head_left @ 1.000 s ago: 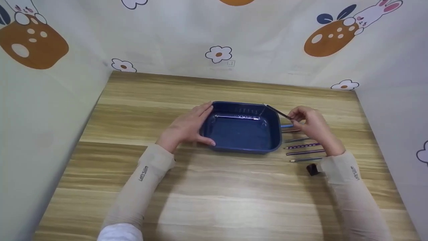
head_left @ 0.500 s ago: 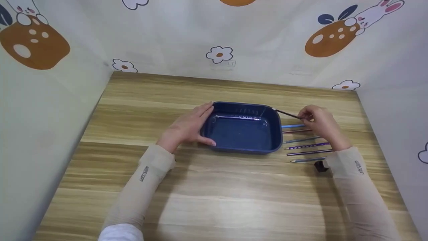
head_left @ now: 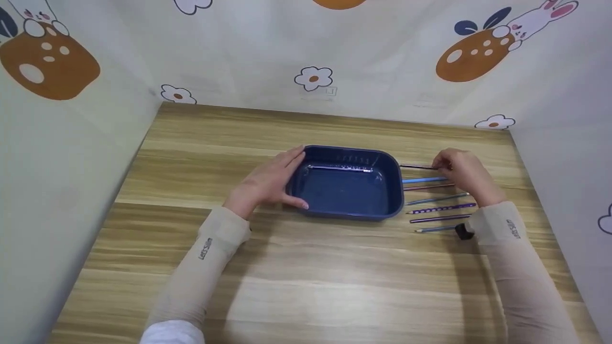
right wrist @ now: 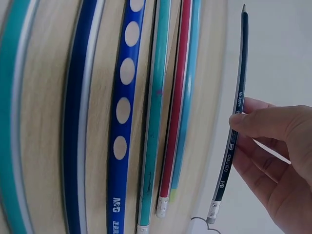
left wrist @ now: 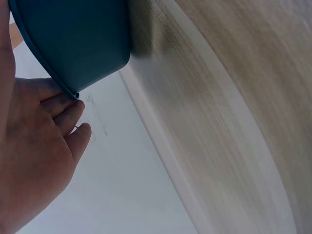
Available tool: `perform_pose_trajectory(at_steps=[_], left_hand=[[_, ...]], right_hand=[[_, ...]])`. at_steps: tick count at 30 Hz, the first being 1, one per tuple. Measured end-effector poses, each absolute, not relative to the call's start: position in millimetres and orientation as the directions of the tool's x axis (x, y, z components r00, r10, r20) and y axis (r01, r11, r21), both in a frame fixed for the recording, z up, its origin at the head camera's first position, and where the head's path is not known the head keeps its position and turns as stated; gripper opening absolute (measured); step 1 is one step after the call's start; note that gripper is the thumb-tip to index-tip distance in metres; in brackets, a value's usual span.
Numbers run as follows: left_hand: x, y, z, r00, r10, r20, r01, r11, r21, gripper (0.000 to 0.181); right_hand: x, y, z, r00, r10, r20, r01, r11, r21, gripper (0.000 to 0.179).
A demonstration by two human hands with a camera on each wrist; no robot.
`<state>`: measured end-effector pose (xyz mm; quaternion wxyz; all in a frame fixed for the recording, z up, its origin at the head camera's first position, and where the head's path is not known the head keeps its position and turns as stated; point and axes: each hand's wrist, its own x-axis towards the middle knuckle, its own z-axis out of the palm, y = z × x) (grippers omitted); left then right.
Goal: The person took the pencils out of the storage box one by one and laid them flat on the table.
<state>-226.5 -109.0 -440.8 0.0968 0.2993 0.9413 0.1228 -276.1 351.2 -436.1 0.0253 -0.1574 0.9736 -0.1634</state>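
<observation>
My left hand [head_left: 265,181] rests at the left end of a dark blue rectangular plastic box [head_left: 344,215]; its thumb lies at the near corner and its fingers at the far one. In the left wrist view the fingertips are right at the box's rim [left wrist: 44,66]. My right hand [head_left: 466,174] pinches a dark HB pencil [right wrist: 228,156] with a silver ferrule, between thumb and fingers. Close over the table, this pencil lies crosswise beyond a light blue pencil [head_left: 425,180]. A spotted blue-purple pencil [head_left: 442,209] lies in the row nearer to me.
Several pencils lie side by side to the right of the box, among them a red pencil [right wrist: 175,117] and a teal pencil [right wrist: 155,97]. The wood-grain table [head_left: 306,277] is enclosed by patterned cloth walls [head_left: 248,57]. A black wrist device [head_left: 464,231] sits under the right sleeve.
My right hand has moved right and lowered the dark pencil from the box's far right corner down beside the row, turning it nearly level with the others. The left hand and box stay put.
</observation>
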Motion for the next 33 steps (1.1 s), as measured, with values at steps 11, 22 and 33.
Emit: perform_pose_trajectory(at_steps=[11,22,33], left_hand=[[-225.2,-108.7,-440.1,-0.805,0.583,-0.107,0.532,0.79,0.305,0.127],[-225.5,-108.9,-438.8,-0.805,0.583,-0.112,0.534,0.793,0.294,0.127],[-224.9,-108.1,-439.6,-0.803,0.587,-0.101,0.54,0.789,0.291,0.125]], right_hand=[[-289.3,352.9,-449.3,-0.933,-0.359,-0.036,-0.337,0.904,-0.264,0.016],[-297.6,351.1,-456.5,-0.932,-0.354,-0.082,-0.322,0.909,-0.265,0.018],[-294.6,349.5,-453.1,-0.935,-0.352,-0.03,-0.334,0.909,-0.251,0.016]])
